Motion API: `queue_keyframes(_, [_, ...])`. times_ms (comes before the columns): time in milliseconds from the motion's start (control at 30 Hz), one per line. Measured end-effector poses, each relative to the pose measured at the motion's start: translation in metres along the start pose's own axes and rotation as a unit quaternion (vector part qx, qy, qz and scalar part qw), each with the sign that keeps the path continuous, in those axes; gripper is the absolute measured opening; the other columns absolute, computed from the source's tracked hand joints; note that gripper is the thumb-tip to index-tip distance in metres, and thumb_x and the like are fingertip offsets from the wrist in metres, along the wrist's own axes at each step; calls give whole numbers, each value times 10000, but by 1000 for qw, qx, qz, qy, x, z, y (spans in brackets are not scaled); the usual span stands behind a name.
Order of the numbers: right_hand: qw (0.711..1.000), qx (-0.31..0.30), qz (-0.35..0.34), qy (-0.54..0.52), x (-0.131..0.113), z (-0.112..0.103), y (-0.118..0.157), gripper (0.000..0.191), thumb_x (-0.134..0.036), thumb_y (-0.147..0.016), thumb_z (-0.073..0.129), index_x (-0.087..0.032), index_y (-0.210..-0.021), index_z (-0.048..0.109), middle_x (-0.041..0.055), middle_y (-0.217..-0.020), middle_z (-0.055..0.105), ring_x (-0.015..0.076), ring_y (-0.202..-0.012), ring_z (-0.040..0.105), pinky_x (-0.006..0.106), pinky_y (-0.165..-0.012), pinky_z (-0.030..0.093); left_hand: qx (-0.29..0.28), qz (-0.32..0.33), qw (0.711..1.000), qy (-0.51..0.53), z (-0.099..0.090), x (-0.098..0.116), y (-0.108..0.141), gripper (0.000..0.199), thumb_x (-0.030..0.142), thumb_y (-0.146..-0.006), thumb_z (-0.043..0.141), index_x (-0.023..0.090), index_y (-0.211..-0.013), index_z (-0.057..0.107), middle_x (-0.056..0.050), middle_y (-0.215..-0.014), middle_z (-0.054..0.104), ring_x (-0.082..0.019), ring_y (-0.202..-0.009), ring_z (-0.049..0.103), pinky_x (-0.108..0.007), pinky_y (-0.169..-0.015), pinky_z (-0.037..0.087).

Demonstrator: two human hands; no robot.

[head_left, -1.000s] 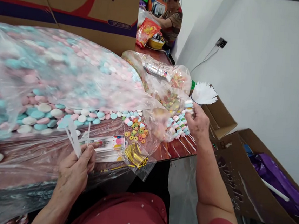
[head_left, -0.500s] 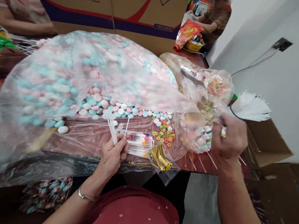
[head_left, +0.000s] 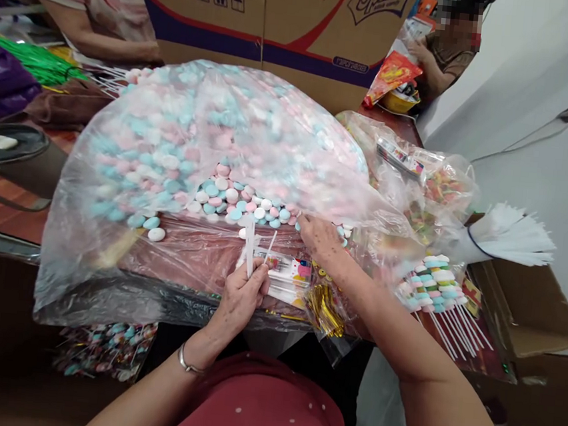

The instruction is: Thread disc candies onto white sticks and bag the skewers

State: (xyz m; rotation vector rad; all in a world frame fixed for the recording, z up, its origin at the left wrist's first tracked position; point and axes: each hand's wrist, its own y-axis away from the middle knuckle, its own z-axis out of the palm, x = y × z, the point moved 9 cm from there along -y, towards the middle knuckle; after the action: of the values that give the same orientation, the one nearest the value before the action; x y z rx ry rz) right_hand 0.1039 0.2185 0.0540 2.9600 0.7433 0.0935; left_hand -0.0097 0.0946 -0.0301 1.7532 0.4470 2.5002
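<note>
My left hand (head_left: pixel 245 291) is closed on several white sticks (head_left: pixel 249 243) near the table's front edge. My right hand (head_left: pixel 318 238) reaches to the front of the pile of pink, blue and white candies (head_left: pixel 232 198); its fingertips are at the candies, and what they hold, if anything, is hidden. A large clear plastic bag (head_left: pixel 121 130) covers most of the pile. Beside my left hand lie printed packets (head_left: pixel 288 274) and a bundle of gold ties (head_left: pixel 325 309). Candy skewers on white sticks (head_left: pixel 435 284) lie at the right.
A big cardboard box (head_left: pixel 276 31) stands behind the pile. White sticks in a bundle (head_left: pixel 515 235) are at the right, above an open carton (head_left: pixel 531 304). A dark mug (head_left: pixel 22 161) is at the left. Two other people sit across the table.
My right hand has moved left from the skewers at the right to the candy pile. The view has shifted, so the skewers now show. My left hand still holds the sticks.
</note>
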Motion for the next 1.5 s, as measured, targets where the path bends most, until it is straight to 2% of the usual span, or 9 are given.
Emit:
queue_keyframes(100, [999, -8, -37, -8, -9, 3, 13, 297, -135, -948, 420, -143, -1184, 600, 163, -1215, 645, 271, -1145, 587, 352, -896, 476, -8, -1, 1000, -16, 1, 1, 0, 357, 518, -848, 630, 164, -897, 616, 70, -533, 473, -49, -397, 333, -183, -375, 248])
queue_keyframes(233, [999, -29, -11, -26, -8, 0, 22, 324, -126, -923, 422, -153, -1203, 581, 137, -1167, 665, 263, -1058, 624, 340, -827, 489, -1, 1, 1000, -27, 1, 2, 0, 374, 533, -840, 624, 163, -891, 637, 65, -528, 473, -59, -408, 346, -196, -387, 261])
queue_keyframes(433, [998, 53, 3, -23, -15, -24, -12, 477, -151, -956, 359, -216, -1418, 461, 156, -1369, 588, 279, -1132, 618, 344, -841, 500, 10, 4, 999, -39, -1, 2, 1, 405, 567, -813, 633, 165, -863, 639, 62, -518, 473, -66, -410, 352, -204, -393, 269])
queue_keyframes(567, [1000, 14, -1, 7, -16, -12, -18, 414, -162, -962, 365, -222, -1339, 526, 161, -1269, 642, 290, -1071, 640, 360, -815, 506, 11, -5, 999, -47, -1, 2, 1, 409, 569, -817, 623, 167, -887, 645, 63, -523, 469, -70, -415, 352, -204, -397, 268])
queue_keyframes(700, [998, -30, -57, 25, -16, -1, 7, 372, -134, -949, 379, -215, -1251, 581, 145, -1200, 636, 260, -1008, 641, 331, -779, 496, 11, -6, 998, -61, -1, 4, 1, 406, 563, -816, 624, 163, -872, 662, 54, -531, 480, -72, -429, 364, -207, -407, 267])
queue_keyframes(1000, [986, 54, -53, -149, 15, -1, 22, 266, -151, -920, 419, -192, -1092, 618, 102, -1101, 630, 229, -1029, 593, 357, -898, 487, 0, -7, 999, -46, 0, 4, 1, 405, 543, -831, 626, 161, -949, 691, 59, -541, 487, -66, -428, 343, -211, -414, 255])
queue_keyframes(1267, [993, 39, -66, -92, 3, 11, 38, 307, -92, -912, 342, -178, -1046, 605, 133, -1102, 633, 244, -1026, 578, 351, -859, 469, 12, -8, 998, -67, -2, 4, 0, 423, 560, -805, 639, 156, -918, 694, 49, -528, 493, -73, -427, 363, -213, -411, 263])
queue_keyframes(1400, [989, 104, 1, -104, 21, -6, 40, 274, -173, -921, 386, -188, -1101, 592, 126, -1076, 656, 251, -973, 598, 360, -838, 475, 17, -9, 997, -72, -3, 5, 0, 411, 558, -797, 642, 163, -895, 696, 49, -520, 491, -76, -428, 373, -214, -411, 265])
queue_keyframes(1500, [983, 130, -5, -126, 25, -12, 36, 304, -180, -910, 414, -196, -1154, 595, 117, -1103, 665, 252, -1010, 604, 361, -856, 476, 5, -8, 998, -65, -1, 5, 1, 392, 545, -807, 641, 170, -905, 699, 55, -521, 489, -72, -420, 366, -214, -411, 265])
